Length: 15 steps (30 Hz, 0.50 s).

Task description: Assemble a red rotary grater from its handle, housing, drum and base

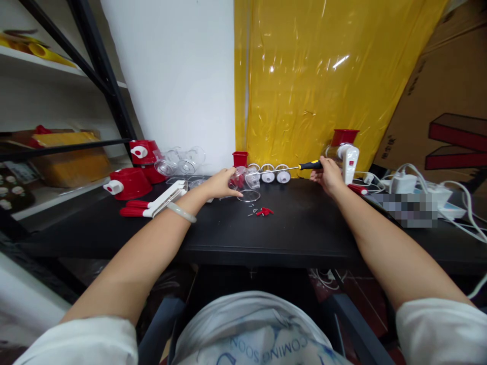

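Note:
My right hand is closed around the handle of a screwdriver, yellow and black, its long shaft pointing left. The shaft's tip reaches a clear plastic part beside my left hand. The left thumb and fingers curve around that clear part, which has red showing behind or inside it. Just below lies a clear ring on the black table. Small red pieces and several screws are scattered nearer to me.
Red housings and clear cups stand at left, with red-and-white handles in front. White-capped round parts line the back. At right are a white appliance, white cables and a cardboard box.

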Available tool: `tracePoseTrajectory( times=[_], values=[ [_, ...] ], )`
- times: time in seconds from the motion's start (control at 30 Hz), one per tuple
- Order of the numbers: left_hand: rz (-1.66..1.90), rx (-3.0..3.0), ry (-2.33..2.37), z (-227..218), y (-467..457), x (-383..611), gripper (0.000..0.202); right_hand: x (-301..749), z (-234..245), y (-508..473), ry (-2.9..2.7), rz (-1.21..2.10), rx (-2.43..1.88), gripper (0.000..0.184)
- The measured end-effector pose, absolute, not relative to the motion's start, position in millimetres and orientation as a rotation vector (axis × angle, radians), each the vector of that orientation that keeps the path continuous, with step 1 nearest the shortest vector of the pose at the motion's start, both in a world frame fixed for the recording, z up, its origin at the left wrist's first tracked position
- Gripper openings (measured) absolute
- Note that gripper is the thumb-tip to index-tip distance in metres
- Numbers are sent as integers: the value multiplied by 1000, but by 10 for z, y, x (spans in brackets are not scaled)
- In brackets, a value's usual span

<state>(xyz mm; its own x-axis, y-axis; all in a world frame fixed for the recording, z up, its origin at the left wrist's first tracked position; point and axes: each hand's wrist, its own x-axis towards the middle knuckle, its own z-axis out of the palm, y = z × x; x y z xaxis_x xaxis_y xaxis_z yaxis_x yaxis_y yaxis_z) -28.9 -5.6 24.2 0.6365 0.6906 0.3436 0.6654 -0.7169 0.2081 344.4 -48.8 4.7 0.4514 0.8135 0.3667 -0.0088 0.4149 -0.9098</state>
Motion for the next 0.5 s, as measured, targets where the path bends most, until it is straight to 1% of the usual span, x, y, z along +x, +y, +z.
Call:
tracePoseTrajectory(
  times=[0.23, 0.4, 0.5],
  values=[
    [632, 2807, 1116, 253, -51, -298, 77, 3446, 42, -490, -985, 626, -1010, 39],
    [621, 2800, 1130, 260, -48, -303, 77, 3425, 61, -508, -967, 626, -1033, 31],
    [640, 2795, 1085, 248, -28, -307, 77, 3417, 68, -515, -971, 619, -1036, 30]
  ],
)
